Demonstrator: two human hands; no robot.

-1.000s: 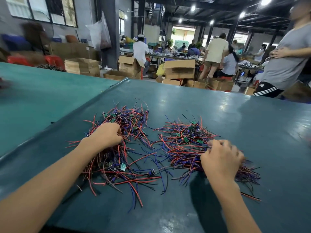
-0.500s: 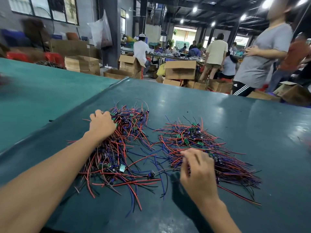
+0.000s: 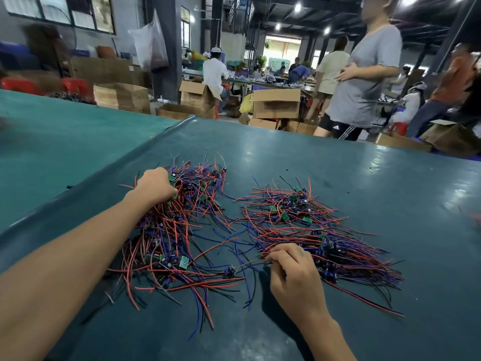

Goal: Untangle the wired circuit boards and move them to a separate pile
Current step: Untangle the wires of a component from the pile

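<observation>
By appearance roughly half remains: the sorted pile [image 3: 312, 225] lies right on the desk [image 3: 351, 165], the left grip [image 3: 156, 186] curls into the tangled pile [image 3: 166, 238] at left, and the right grip [image 3: 294, 272] pinches the wire [image 3: 251, 263] of one board [image 3: 230, 270] between both piles.

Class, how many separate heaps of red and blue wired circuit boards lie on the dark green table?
2. The left heap lies under the left hand; the right heap by the right hand, which pinches a stray wire between them.
</observation>
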